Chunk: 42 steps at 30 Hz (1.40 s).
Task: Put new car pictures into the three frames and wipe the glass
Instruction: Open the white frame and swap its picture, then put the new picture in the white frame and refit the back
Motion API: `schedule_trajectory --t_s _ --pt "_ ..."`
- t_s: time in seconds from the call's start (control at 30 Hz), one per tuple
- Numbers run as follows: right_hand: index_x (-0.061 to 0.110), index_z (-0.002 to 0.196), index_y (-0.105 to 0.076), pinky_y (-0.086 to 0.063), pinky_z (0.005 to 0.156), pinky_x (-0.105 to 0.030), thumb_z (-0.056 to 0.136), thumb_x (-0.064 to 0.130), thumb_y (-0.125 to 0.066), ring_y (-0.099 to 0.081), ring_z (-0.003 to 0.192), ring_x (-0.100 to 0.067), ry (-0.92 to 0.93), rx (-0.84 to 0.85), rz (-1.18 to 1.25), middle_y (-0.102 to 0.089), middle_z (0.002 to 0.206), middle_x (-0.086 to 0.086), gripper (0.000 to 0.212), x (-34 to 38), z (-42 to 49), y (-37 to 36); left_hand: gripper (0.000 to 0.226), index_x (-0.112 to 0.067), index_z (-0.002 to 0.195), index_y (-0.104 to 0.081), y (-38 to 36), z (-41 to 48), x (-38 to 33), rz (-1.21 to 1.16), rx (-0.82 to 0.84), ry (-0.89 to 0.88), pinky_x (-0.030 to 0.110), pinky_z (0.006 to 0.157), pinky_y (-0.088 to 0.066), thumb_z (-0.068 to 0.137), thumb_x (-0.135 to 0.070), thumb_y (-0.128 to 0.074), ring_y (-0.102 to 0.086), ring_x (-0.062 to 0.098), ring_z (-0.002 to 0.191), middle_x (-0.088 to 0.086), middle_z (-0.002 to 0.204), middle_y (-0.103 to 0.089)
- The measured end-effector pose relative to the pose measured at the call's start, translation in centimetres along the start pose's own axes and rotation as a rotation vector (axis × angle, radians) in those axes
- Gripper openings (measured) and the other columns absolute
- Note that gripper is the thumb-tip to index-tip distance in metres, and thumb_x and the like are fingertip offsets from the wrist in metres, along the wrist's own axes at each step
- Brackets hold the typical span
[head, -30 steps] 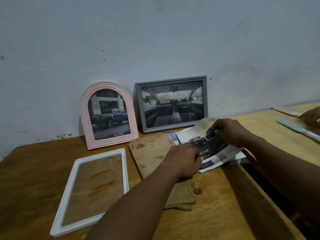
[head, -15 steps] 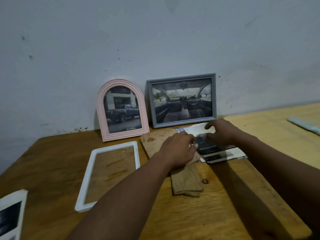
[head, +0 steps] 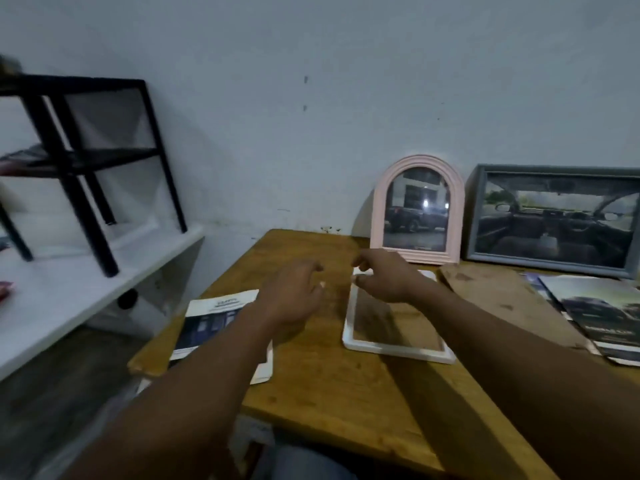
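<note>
The right hand curls its fingers at the far-left corner of the white frame; whether they grip it cannot be told. Left of that frame hovers the left hand, fingers loose, apart, holding nothing. The frame lies flat on the surface, with a pink frame and a grey frame behind it, a booklet to its left and car pictures to its right.

Grey frame right of the pink frame cut by the edge, far edge of the white frame before it hidden behind the right hand, print on the booklet unreadable.
</note>
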State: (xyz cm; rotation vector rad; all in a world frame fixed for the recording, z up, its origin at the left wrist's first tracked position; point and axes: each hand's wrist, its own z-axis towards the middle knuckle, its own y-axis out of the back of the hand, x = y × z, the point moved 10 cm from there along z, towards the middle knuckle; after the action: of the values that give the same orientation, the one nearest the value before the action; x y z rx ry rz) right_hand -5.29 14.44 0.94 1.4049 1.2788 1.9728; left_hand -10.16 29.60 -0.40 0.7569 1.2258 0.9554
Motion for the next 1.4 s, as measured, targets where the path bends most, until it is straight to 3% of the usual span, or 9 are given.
schedule_trajectory --t_s 0.23,0.33,0.4,0.47,0.6,0.83,0.97,1.17,1.4 --pt "0.029 0.142 -0.044 -0.049 0.090 -0.033 0.094 0.037 -0.064 -0.056 0.120 -0.023 0.133 0.144 0.039 -0.055 0.141 -0.002 0.053 10.3 2.8 -12.1 0.054 -0.025 0.136 -0.058 4.5 -7.7 17.5 0.146 -0.023 0.319 0.043 0.099 -0.049 0.088 -0.050 -0.058 -0.058 0.029 0.120 0.007 0.135 -0.059" --pt "0.026 0.148 -0.035 -0.045 0.100 -0.042 0.096 0.041 -0.060 -0.049 0.129 -0.027 0.166 0.162 -0.053 -0.048 0.148 -0.005 0.060 11.8 3.5 -15.3 0.061 -0.025 0.132 -0.060 3.5 -9.4 19.6 0.147 -0.059 0.323 0.043 0.097 -0.051 0.086 -0.063 -0.046 -0.059 0.024 0.115 0.004 0.132 -0.062" --pt "0.026 0.153 -0.028 -0.025 0.118 -0.053 0.098 0.045 -0.054 -0.031 0.145 -0.029 0.157 0.157 -0.136 -0.034 0.159 -0.005 0.064 11.6 3.7 -16.6 0.062 -0.024 0.137 -0.056 3.0 -9.7 19.7 0.166 -0.104 0.328 0.044 0.103 -0.047 0.091 -0.062 -0.041 -0.055 0.023 0.121 0.002 0.136 -0.059" --pt "0.025 0.156 -0.023 -0.008 0.122 -0.055 0.100 0.047 -0.047 -0.015 0.152 -0.026 0.146 0.138 -0.159 -0.024 0.164 -0.003 0.065 11.2 3.8 -17.1 0.057 -0.023 0.142 -0.052 2.9 -9.8 19.5 0.183 -0.155 0.325 0.043 0.108 -0.044 0.096 -0.057 -0.044 -0.051 0.021 0.126 0.001 0.141 -0.056" --pt "0.023 0.152 -0.028 -0.010 0.120 -0.052 0.101 0.049 -0.044 -0.023 0.149 -0.026 0.110 0.087 -0.163 -0.032 0.160 -0.003 0.060 10.5 4.6 -16.8 0.057 -0.027 0.146 -0.047 2.5 -9.4 19.6 0.150 -0.162 0.317 0.043 0.112 -0.042 0.098 -0.058 -0.047 -0.049 0.019 0.131 -0.002 0.147 -0.051" --pt "0.030 0.126 -0.054 -0.036 0.106 -0.048 0.093 0.028 -0.059 -0.050 0.124 -0.026 0.026 -0.044 0.032 -0.060 0.133 -0.001 0.033 10.1 6.1 -15.1 0.053 -0.025 0.145 -0.050 2.2 -8.5 18.7 0.114 -0.162 0.242 0.041 0.110 -0.043 0.099 -0.053 -0.050 -0.049 0.018 0.129 -0.002 0.145 -0.051" --pt "0.035 0.111 -0.049 -0.063 0.071 -0.038 0.094 0.014 -0.064 -0.063 0.103 -0.020 0.007 -0.067 0.338 -0.057 0.126 -0.002 0.030 9.5 5.9 -14.1 0.054 -0.025 0.145 -0.050 2.0 -7.8 18.0 0.079 -0.174 0.217 0.041 0.111 -0.043 0.098 -0.052 -0.053 -0.048 0.019 0.130 -0.001 0.147 -0.051" --pt "0.028 0.110 -0.056 -0.052 0.048 -0.015 0.096 0.008 -0.061 -0.064 0.097 -0.018 0.027 -0.242 0.407 -0.051 0.126 -0.003 0.025 7.4 4.1 -7.4 0.056 -0.025 0.149 -0.045 0.2 -4.1 12.4 -0.038 -0.205 0.113 0.042 0.112 -0.043 0.100 -0.049 -0.053 -0.043 0.019 0.138 -0.004 0.157 -0.038" --pt "0.017 0.116 -0.059 -0.047 0.046 -0.012 0.092 0.006 -0.067 -0.059 0.086 -0.013 -0.075 -0.415 0.312 -0.054 0.120 -0.001 0.027 -1.9 -0.3 4.3 0.062 -0.031 0.153 -0.036 -4.6 0.8 1.7 -0.142 -0.099 -0.064 0.048 0.113 -0.042 0.099 -0.060 -0.045 -0.036 0.019 0.144 -0.007 0.162 -0.030"
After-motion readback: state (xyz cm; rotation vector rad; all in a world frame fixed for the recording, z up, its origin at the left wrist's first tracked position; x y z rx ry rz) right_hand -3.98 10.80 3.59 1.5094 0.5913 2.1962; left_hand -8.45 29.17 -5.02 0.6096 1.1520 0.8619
